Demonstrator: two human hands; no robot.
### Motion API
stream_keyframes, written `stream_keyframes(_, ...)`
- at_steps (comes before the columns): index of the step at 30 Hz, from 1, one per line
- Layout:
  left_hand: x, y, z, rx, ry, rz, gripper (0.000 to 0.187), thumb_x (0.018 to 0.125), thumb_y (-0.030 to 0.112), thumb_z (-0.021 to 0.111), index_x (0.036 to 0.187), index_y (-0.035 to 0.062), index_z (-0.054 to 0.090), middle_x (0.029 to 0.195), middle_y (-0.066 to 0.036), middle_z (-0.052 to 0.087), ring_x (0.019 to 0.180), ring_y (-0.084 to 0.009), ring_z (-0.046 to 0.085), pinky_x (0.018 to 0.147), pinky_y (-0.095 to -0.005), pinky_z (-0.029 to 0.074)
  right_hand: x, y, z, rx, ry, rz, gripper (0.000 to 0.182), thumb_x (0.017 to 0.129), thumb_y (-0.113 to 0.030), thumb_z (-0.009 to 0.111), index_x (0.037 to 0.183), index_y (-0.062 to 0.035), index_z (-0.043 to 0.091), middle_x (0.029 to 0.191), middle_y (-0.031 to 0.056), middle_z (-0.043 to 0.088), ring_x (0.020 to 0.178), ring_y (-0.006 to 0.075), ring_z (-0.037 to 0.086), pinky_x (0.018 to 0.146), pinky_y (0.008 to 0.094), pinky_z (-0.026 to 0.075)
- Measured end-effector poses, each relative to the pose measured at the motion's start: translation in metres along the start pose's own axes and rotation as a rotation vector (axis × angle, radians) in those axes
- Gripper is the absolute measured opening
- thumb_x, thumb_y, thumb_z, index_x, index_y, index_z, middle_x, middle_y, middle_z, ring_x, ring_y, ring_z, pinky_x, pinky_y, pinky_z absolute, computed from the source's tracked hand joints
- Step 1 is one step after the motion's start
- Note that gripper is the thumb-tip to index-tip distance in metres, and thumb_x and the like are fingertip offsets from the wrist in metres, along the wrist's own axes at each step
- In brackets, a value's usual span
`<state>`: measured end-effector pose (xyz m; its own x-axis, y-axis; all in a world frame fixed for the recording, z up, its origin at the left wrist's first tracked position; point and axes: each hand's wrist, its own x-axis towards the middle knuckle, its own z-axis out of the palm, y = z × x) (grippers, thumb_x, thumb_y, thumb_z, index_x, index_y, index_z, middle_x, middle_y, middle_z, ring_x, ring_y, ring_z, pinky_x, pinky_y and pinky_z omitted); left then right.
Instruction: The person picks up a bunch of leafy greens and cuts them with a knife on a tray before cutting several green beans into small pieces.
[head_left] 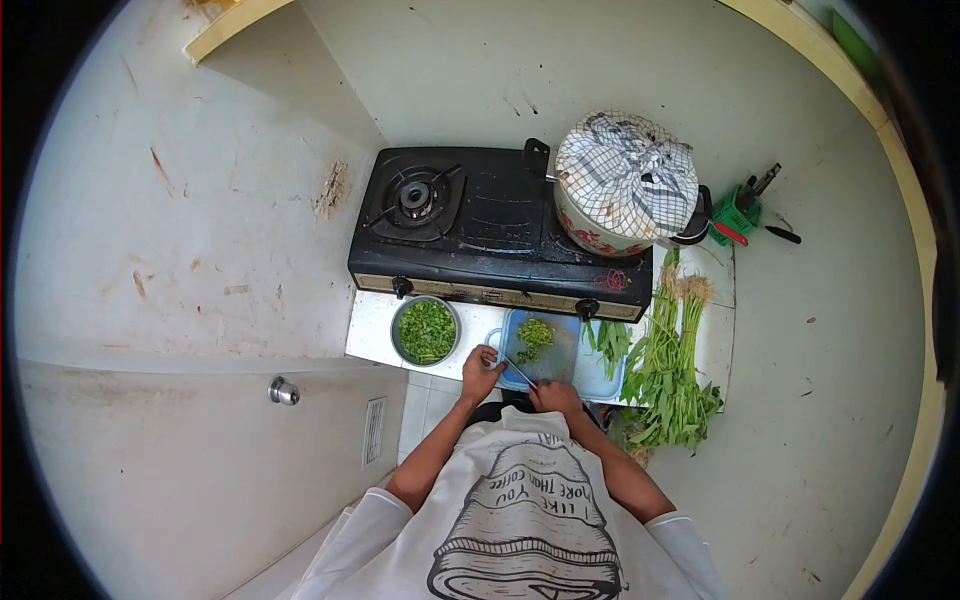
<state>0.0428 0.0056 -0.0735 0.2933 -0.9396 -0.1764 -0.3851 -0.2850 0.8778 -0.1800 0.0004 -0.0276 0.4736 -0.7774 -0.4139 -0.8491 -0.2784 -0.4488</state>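
My right hand [555, 397] is closed around the handle of a knife [518, 373], whose blade slants up and left over the near edge of a blue cutting board [564, 345]. Close to the blade's tip, at the board's left corner, is my left hand [481, 374] with its fingers curled together; whatever they hold, if anything, is too small to make out. A small heap of chopped greens [535, 338] lies on the board. Left of it stands a round metal bowl [458, 334] filled with chopped green leaves [425, 328]. Some uncut leaves [610, 340] rest at the board's right side.
Bundles of long-stemmed leafy greens [665, 375] with roots lie at the counter's right, hanging over the edge. Behind the board is a black two-burner gas stove [490, 200]. It carries a cloth-topped floral pot [590, 235]. A green basket [735, 215] holds utensils by the wall.
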Motion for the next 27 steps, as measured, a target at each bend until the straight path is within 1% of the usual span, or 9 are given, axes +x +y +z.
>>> stream_keyframes(3, -0.003, 0.002, -0.001, -0.04, 0.003, -0.088, 0.029, 0.081, 0.007, 0.083, 0.103, 0.0048, 0.066, 0.092, -0.005, 0.069, 0.081, -0.0165, 0.065, 0.077, -0.0309, 0.053, 0.008, 0.01, -0.008, -0.016, -0.018, -0.005, 0.047, 0.101, -0.043, 0.055, 0.096, -0.0008, 0.074, 0.086, 0.0279, 0.073, 0.08, 0.0473, 0.073, 0.079, 0.0573, 0.059)
stream_keyframes(6, -0.008, 0.0, -0.001, -0.058, 0.068, -0.081, 0.024, 0.086, 0.005, 0.078, 0.106, 0.0046, 0.067, 0.094, -0.005, 0.071, 0.082, -0.0159, 0.066, 0.077, -0.0304, 0.053, 0.01, 0.023, -0.016, -0.037, 0.007, -0.009, 0.049, 0.102, -0.045, 0.055, 0.096, -0.0007, 0.075, 0.085, 0.0271, 0.074, 0.079, 0.0471, 0.073, 0.079, 0.0565, 0.059)
stream_keyframes(9, -0.013, 0.004, -0.001, -0.071, 0.067, -0.057, 0.028, 0.088, 0.003, 0.074, 0.115, 0.0054, 0.065, 0.095, -0.005, 0.071, 0.081, -0.0156, 0.066, 0.075, -0.0303, 0.054, 0.008, 0.03, -0.03, -0.042, 0.042, -0.02, 0.049, 0.102, -0.046, 0.054, 0.097, -0.0018, 0.076, 0.083, 0.0264, 0.073, 0.079, 0.0466, 0.073, 0.076, 0.0555, 0.059)
stream_keyframes(12, -0.019, 0.046, -0.008, -0.105, 0.021, 0.009, 0.041, 0.091, 0.001, 0.07, 0.13, 0.0066, 0.06, 0.095, -0.006, 0.071, 0.079, -0.0163, 0.065, 0.072, -0.0312, 0.054, 0.002, 0.027, -0.05, -0.022, 0.051, 0.002, 0.049, 0.101, -0.048, 0.055, 0.097, -0.0044, 0.076, 0.08, 0.026, 0.073, 0.077, 0.0456, 0.073, 0.075, 0.0552, 0.058)
stream_keyframes(15, -0.019, 0.075, -0.008, 0.004, -0.104, 0.131, 0.051, 0.092, 0.001, 0.067, 0.141, 0.0077, 0.054, 0.095, -0.007, 0.07, 0.078, -0.0169, 0.065, 0.07, -0.0317, 0.053, 0.0, 0.031, -0.057, 0.007, 0.104, -0.029, 0.049, 0.1, -0.051, 0.057, 0.096, -0.006, 0.076, 0.077, 0.0254, 0.072, 0.075, 0.045, 0.073, 0.073, 0.0545, 0.059)
stream_keyframes(16, -0.019, 0.084, -0.008, 0.044, -0.191, 0.126, 0.052, 0.092, 0.002, 0.066, 0.143, 0.0085, 0.054, 0.096, -0.008, 0.07, 0.077, -0.0197, 0.066, 0.07, -0.0335, 0.054, -0.001, 0.034, -0.058, 0.017, 0.132, -0.05, 0.049, 0.099, -0.052, 0.058, 0.095, -0.0063, 0.076, 0.076, 0.0251, 0.072, 0.074, 0.045, 0.073, 0.072, 0.0541, 0.059)
stream_keyframes(19, -0.017, 0.086, 0.004, 0.223, -0.262, 0.338, 0.051, 0.092, 0.003, 0.065, 0.141, 0.0104, 0.056, 0.097, -0.009, 0.07, 0.077, -0.0242, 0.066, 0.072, -0.0369, 0.055, -0.003, 0.039, -0.062, 0.02, 0.143, -0.075, 0.049, 0.097, -0.053, 0.062, 0.092, -0.0056, 0.075, 0.074, 0.0244, 0.071, 0.072, 0.0438, 0.073, 0.069, 0.0528, 0.059)
stream_keyframes(20, -0.016, 0.086, 0.008, 0.249, -0.27, 0.3, 0.048, 0.092, 0.005, 0.064, 0.14, 0.0124, 0.058, 0.096, -0.011, 0.07, 0.079, -0.0284, 0.067, 0.074, -0.0407, 0.056, -0.004, 0.041, -0.064, 0.04, 0.158, -0.091, 0.047, 0.097, -0.052, 0.063, 0.091, -0.0058, 0.074, 0.073, 0.024, 0.071, 0.072, 0.0433, 0.073, 0.069, 0.0524, 0.059)
stream_keyframes(27, -0.008, 0.095, 0.014, 0.257, -0.302, 0.195, 0.064, 0.094, 0.01, 0.066, 0.154, 0.0159, 0.045, 0.086, -0.012, 0.07, 0.075, -0.0301, 0.069, 0.072, -0.043, 0.056, -0.03, 0.066, -0.06, 0.202, 0.258, -0.124, 0.04, 0.098, -0.045, 0.066, 0.091, -0.0067, 0.073, 0.079, 0.0202, 0.073, 0.074, 0.0413, 0.072, 0.069, 0.0508, 0.057)
